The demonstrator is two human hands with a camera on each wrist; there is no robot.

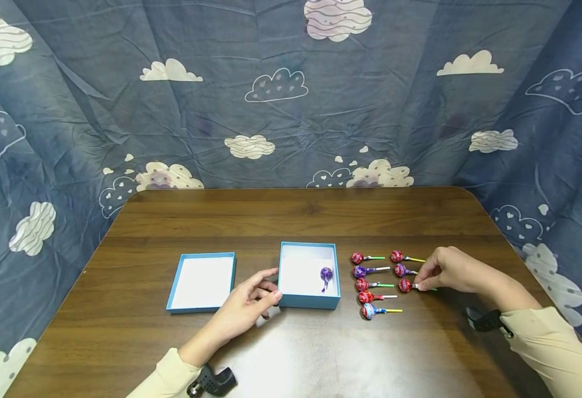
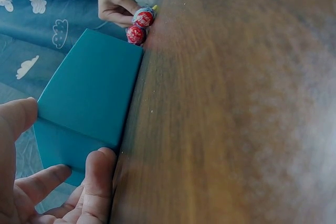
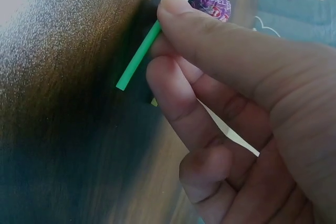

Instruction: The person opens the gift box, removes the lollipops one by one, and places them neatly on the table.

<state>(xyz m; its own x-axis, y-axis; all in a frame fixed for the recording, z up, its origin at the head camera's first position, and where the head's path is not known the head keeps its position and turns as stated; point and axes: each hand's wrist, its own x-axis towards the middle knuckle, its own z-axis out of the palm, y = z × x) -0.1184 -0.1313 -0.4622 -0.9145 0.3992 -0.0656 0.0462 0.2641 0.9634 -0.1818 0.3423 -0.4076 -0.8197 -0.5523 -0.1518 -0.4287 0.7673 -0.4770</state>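
My right hand (image 1: 445,271) pinches a red-wrapped lollipop (image 1: 404,285) between thumb and fingers. Its green stick (image 3: 137,61) sticks out past the thumb in the right wrist view. My left hand (image 1: 246,304) rests against the left side and near-left corner of an open blue box (image 1: 311,302), its fingers loosely bent. Inside the box, at the right, lies a purple lollipop (image 1: 326,273). A purple lollipop (image 1: 400,270) and a red one with a yellow stick (image 1: 397,256) lie just beyond the pinched one.
A column of lollipops, among them a red one (image 1: 357,258) and a blue-and-red one (image 1: 369,310), lies right of the box. The blue-rimmed lid (image 1: 175,287) lies inside up on the wooden table (image 1: 251,215), left of the box. A cloud-patterned curtain (image 1: 281,127) hangs behind.
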